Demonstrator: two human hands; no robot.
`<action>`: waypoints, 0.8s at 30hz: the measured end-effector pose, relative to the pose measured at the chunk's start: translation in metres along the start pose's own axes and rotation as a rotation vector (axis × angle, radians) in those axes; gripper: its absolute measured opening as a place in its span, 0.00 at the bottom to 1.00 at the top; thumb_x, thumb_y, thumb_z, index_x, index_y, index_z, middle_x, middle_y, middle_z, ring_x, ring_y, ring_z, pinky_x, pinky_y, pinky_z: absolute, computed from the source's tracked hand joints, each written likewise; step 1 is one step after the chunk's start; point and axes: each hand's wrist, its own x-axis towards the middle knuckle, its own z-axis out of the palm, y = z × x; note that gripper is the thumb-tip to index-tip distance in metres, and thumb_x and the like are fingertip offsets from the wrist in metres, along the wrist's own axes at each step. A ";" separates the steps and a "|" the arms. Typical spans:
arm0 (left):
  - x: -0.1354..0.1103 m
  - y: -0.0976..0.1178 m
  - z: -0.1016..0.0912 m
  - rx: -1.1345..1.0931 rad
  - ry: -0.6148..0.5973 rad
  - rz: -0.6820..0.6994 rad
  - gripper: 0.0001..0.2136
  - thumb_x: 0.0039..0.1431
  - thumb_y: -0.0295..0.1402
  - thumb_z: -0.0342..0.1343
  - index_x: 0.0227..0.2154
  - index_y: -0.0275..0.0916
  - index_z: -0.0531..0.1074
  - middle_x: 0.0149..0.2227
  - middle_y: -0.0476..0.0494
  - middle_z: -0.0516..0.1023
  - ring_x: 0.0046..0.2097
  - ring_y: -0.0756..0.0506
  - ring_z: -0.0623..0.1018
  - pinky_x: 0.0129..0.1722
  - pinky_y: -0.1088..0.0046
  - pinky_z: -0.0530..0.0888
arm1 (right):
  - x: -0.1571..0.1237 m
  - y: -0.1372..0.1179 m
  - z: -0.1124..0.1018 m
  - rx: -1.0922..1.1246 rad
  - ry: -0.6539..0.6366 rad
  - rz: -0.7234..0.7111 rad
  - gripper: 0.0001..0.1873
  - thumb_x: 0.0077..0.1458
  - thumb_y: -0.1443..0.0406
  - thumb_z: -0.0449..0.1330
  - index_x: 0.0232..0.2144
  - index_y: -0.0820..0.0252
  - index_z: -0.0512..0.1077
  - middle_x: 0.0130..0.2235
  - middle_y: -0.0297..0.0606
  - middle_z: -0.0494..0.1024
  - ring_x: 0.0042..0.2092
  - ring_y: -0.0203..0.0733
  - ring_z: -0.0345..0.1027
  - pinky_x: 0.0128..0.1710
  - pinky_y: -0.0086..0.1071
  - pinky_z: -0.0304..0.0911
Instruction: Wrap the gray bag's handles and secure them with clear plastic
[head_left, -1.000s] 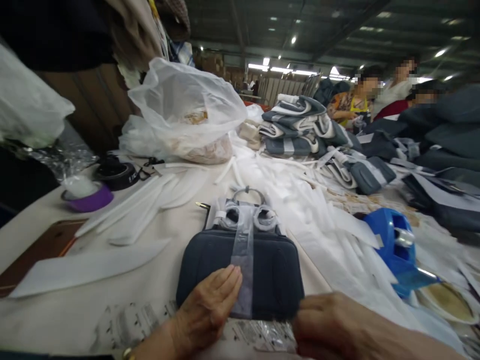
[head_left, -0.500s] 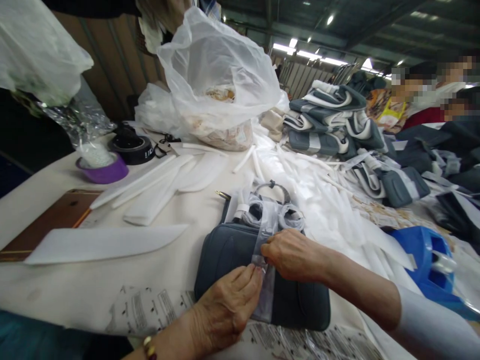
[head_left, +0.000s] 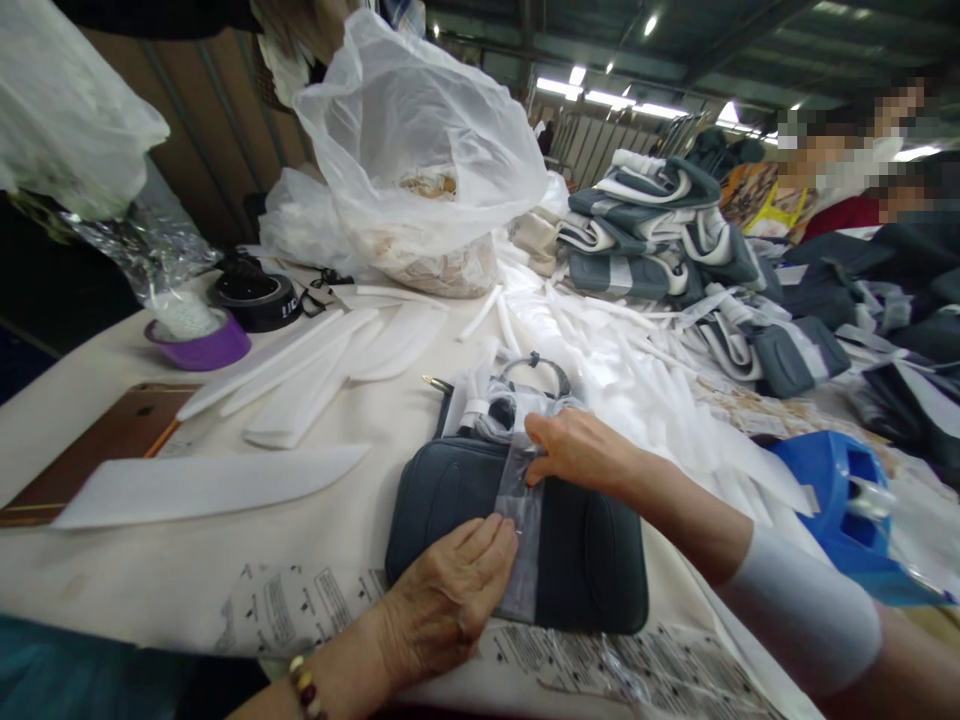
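Note:
A dark grey bag [head_left: 592,550] lies flat on the table in front of me, its wrapped handles [head_left: 517,395] pointing away. A strip of clear tape [head_left: 520,540] runs down its middle. My left hand [head_left: 450,590] lies flat on the bag, fingertips pressing the tape's lower part. My right hand [head_left: 581,450] rests higher up, fingers curled and pressing the tape near the handles. The bag sits partly on a printed clear plastic sheet [head_left: 315,615].
White foam strips [head_left: 210,485] lie to the left and in a heap behind. A blue tape dispenser [head_left: 847,510] stands at the right. A large plastic bag [head_left: 420,150], a purple bowl [head_left: 199,345], a black tape roll [head_left: 259,300] and stacked grey bags [head_left: 652,240] sit farther back. People work at the far right.
My right hand came in from the lower right onto the tape and slid up towards the handles. My left hand stayed on the lower tape. My view shifted closer.

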 end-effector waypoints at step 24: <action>0.003 0.000 -0.008 0.056 0.101 0.042 0.16 0.61 0.25 0.46 0.51 0.29 0.69 0.51 0.38 0.74 0.56 0.43 0.70 0.56 0.71 0.68 | -0.179 -0.007 0.090 0.293 0.978 0.232 0.13 0.54 0.69 0.57 0.44 0.53 0.71 0.41 0.38 0.78 0.45 0.44 0.70 0.51 0.41 0.61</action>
